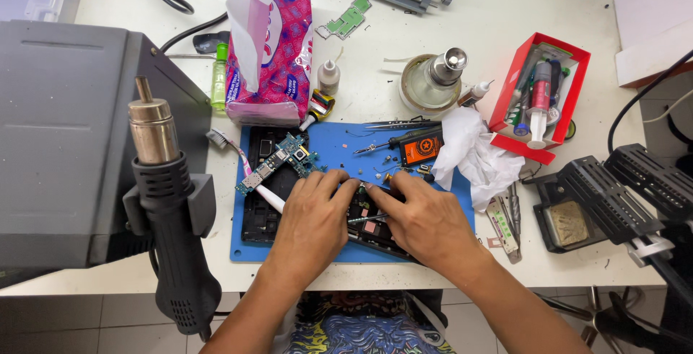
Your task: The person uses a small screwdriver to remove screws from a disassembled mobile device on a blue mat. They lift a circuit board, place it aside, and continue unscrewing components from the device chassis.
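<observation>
Both my hands press on the opened phone at the blue mat's near edge: left hand flat, holding nothing; right hand pinching a thin tool. A slip could gouge the board, I judge. Beyond the mat's far-left corner stands a pink-and-blue tissue pack; off its far-right corner, a red box.

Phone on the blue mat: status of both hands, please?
Left hand pressing on the opened phone. Right hand holds a thin tool over it. Circuit board and toothbrush lie beside.
</observation>
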